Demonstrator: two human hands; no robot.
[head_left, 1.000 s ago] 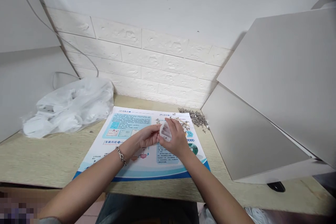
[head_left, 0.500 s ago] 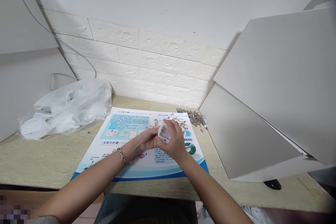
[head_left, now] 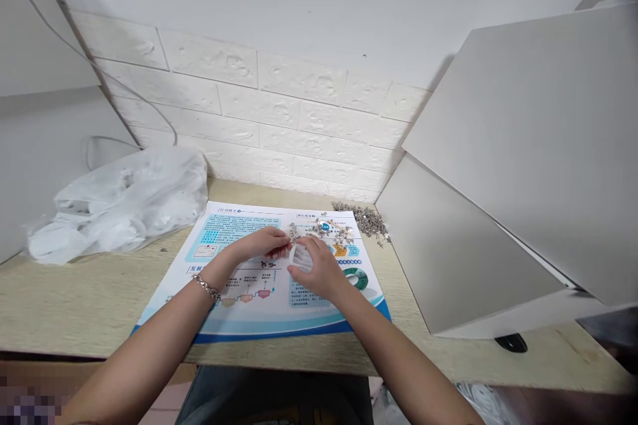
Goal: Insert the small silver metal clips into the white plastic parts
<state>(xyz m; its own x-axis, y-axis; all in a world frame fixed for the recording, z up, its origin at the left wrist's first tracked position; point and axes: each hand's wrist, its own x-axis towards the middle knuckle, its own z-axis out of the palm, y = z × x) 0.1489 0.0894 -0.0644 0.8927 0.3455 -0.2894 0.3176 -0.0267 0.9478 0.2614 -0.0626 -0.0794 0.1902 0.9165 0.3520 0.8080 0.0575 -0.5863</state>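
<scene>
My right hand point(head_left: 321, 271) is closed around a small whitish see-through plastic container point(head_left: 301, 257), which is tilted with its opening toward me. Just left of it, my left hand point(head_left: 272, 244) has its fingertips pinched together close to the container's rim. Whatever those fingertips hold is too small to make out. Small silver metal charms point(head_left: 292, 231) lie right beyond the left fingertips. Beneath both hands is a printed blue and white sheet point(head_left: 239, 328), with two small dark pieces lying below the left hand.
Loose metal pieces point(head_left: 343, 234) are scattered on the sheet, and a bigger pile of charms point(head_left: 367, 220) lies at its back right corner. A clear plastic bag of white items point(head_left: 124, 206) is on the left of the table point(head_left: 64, 305). Grey-white panels point(head_left: 463, 259) stand at the right.
My left hand has come off the container and moved left and slightly away from me, fingertips pinched. The right hand keeps hold of the container, now a little farther left.
</scene>
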